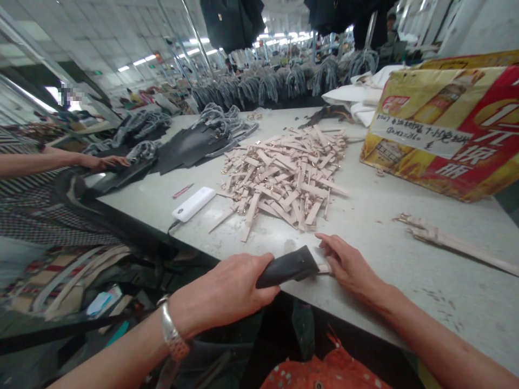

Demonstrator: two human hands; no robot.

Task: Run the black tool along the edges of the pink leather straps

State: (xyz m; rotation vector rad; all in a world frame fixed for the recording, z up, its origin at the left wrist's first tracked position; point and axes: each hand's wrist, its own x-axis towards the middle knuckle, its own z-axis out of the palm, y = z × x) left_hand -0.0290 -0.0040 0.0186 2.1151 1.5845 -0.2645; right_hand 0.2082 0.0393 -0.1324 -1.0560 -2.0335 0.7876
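My left hand (227, 283) is closed around a dark, folded leather-like piece (290, 266), near the table's front edge. A short pale beige strap (323, 268) shows at the right end of the dark piece. My right hand (351, 265) has its thumb side on that strap, with the fingers curled and the index finger reaching forward; part of the grip is hidden. Just beyond both hands lies a heap of beige straps (284, 178) with gold-coloured metal fittings.
A white power bank (194, 204) with a cable and a red pen-like tool (183, 190) lie left of the heap. At right stand a printed carton (441, 129) and longer beige straps (458, 243). Another person's hand (105, 161) touches dark pieces (190, 146) at left.
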